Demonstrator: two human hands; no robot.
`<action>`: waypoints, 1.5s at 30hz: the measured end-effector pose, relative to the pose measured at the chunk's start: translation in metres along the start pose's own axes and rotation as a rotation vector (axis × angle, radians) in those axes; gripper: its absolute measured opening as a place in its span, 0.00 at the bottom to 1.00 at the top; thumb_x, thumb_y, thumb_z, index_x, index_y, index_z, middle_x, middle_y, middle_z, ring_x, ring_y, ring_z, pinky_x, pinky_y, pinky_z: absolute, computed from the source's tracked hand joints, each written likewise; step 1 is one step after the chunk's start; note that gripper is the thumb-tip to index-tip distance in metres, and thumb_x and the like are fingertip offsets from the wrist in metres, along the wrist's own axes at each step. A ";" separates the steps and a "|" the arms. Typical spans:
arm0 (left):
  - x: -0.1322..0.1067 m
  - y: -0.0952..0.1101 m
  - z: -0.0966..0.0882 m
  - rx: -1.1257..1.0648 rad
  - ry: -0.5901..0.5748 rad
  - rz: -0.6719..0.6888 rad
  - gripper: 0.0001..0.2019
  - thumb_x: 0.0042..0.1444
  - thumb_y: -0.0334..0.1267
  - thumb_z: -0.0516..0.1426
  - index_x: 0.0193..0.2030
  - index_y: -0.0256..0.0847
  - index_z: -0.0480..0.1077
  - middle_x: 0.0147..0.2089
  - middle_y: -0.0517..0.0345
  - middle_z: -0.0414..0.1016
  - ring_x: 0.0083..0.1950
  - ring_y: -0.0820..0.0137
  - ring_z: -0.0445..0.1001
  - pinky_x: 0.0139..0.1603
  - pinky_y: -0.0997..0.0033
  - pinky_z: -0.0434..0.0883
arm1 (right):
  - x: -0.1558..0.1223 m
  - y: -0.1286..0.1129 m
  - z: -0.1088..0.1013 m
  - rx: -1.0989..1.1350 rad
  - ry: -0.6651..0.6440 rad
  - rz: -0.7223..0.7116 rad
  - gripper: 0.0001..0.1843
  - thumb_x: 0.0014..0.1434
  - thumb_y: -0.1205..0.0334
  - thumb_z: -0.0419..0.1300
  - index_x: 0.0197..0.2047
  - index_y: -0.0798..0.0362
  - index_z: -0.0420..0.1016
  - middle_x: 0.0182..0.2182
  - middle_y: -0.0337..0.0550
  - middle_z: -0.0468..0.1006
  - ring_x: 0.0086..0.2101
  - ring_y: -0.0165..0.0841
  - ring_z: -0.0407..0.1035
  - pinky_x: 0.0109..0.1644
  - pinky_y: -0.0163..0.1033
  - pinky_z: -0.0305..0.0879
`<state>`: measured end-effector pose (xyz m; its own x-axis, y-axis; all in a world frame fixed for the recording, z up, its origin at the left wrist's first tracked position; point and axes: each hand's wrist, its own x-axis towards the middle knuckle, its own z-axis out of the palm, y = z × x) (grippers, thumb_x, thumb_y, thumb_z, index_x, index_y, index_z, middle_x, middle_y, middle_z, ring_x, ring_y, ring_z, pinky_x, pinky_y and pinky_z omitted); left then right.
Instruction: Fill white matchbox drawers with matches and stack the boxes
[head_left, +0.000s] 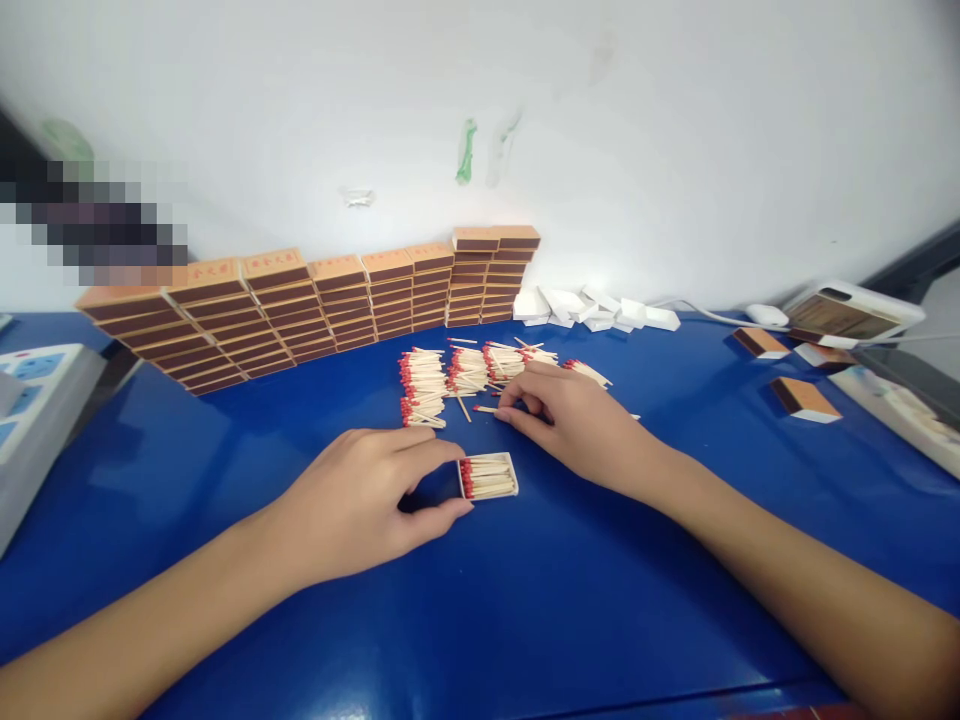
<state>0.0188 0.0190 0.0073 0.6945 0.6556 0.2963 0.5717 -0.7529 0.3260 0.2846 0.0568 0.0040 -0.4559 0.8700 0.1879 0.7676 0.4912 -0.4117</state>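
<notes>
A white matchbox tray lies on the blue table with a layer of red-tipped matches in it, heads to the left. Thumb and fingers of my left hand grip the tray's left end from both sides. Just behind the tray, my right hand pinches a single match, its red head pointing left. Loose matches lie in rough bundles behind both hands, with one bundle at the left and another beside it. My right hand partly covers the bundles on the right.
Stacked matchboxes form a row along the white wall. White trays are heaped right of them. Several matchbox sleeves lie at the right, near a white device with a cable. A power strip stands at the left edge.
</notes>
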 end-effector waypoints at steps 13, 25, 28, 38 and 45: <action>0.000 -0.004 -0.001 0.023 0.020 -0.128 0.13 0.67 0.44 0.63 0.55 0.44 0.79 0.29 0.66 0.68 0.28 0.73 0.68 0.31 0.70 0.63 | -0.016 -0.020 -0.014 0.011 -0.083 -0.176 0.06 0.74 0.63 0.58 0.43 0.52 0.75 0.41 0.44 0.77 0.36 0.34 0.72 0.37 0.38 0.63; 0.001 -0.005 0.000 0.002 0.016 -0.125 0.12 0.67 0.42 0.62 0.55 0.45 0.79 0.30 0.65 0.71 0.30 0.73 0.70 0.31 0.71 0.63 | -0.022 -0.029 -0.011 0.047 -0.139 -0.188 0.05 0.74 0.64 0.58 0.46 0.51 0.76 0.42 0.44 0.78 0.36 0.34 0.73 0.37 0.38 0.66; 0.001 -0.005 0.000 0.005 0.022 -0.125 0.13 0.67 0.42 0.62 0.55 0.45 0.79 0.30 0.65 0.70 0.29 0.73 0.70 0.30 0.71 0.63 | -0.022 -0.025 -0.014 0.047 -0.108 -0.158 0.03 0.72 0.65 0.61 0.45 0.50 0.77 0.40 0.43 0.77 0.35 0.33 0.72 0.35 0.38 0.63; 0.000 -0.006 0.000 0.009 0.022 -0.128 0.13 0.66 0.43 0.63 0.55 0.44 0.79 0.29 0.66 0.69 0.29 0.73 0.69 0.31 0.70 0.64 | -0.022 -0.022 -0.015 0.079 -0.167 -0.131 0.05 0.72 0.67 0.59 0.41 0.51 0.74 0.41 0.43 0.77 0.36 0.32 0.70 0.38 0.38 0.63; 0.002 -0.006 0.000 0.004 0.027 -0.120 0.13 0.67 0.43 0.63 0.55 0.45 0.79 0.29 0.66 0.69 0.28 0.73 0.69 0.31 0.71 0.63 | -0.023 -0.026 -0.015 0.090 -0.145 -0.138 0.04 0.69 0.68 0.60 0.42 0.51 0.76 0.39 0.43 0.77 0.33 0.32 0.69 0.35 0.38 0.61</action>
<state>0.0168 0.0242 0.0056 0.6093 0.7420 0.2797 0.6513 -0.6695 0.3573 0.2816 0.0251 0.0236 -0.6187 0.7764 0.1204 0.6532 0.5934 -0.4703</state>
